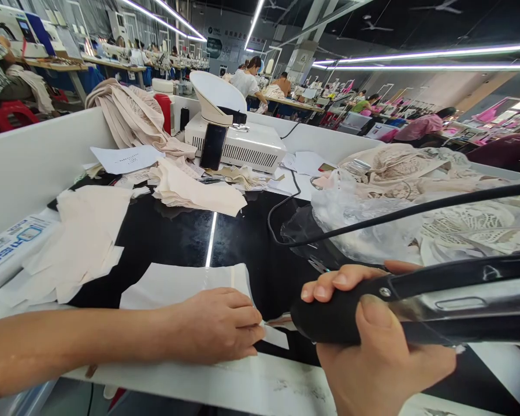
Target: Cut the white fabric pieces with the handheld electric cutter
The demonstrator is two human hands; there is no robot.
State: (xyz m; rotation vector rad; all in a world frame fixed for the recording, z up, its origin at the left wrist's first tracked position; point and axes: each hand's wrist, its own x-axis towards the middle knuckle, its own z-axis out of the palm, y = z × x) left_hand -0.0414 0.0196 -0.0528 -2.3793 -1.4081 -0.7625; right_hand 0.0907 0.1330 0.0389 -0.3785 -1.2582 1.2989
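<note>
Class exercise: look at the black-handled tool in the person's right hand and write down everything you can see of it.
The black-handled tool lies almost level, its rounded black end pointing left above the black tabletop. The handle looks like matte plastic, with a small screw near the grip; beneath it runs a shiny metal-looking body that leaves the picture at the right. The right hand wraps the rounded end, thumb on the near side. A black cable arcs above; where it joins cannot be seen.

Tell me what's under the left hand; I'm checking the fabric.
The left hand presses flat on a white fabric piece lying on the black tabletop. Whatever lies beneath the palm is covered.
</note>
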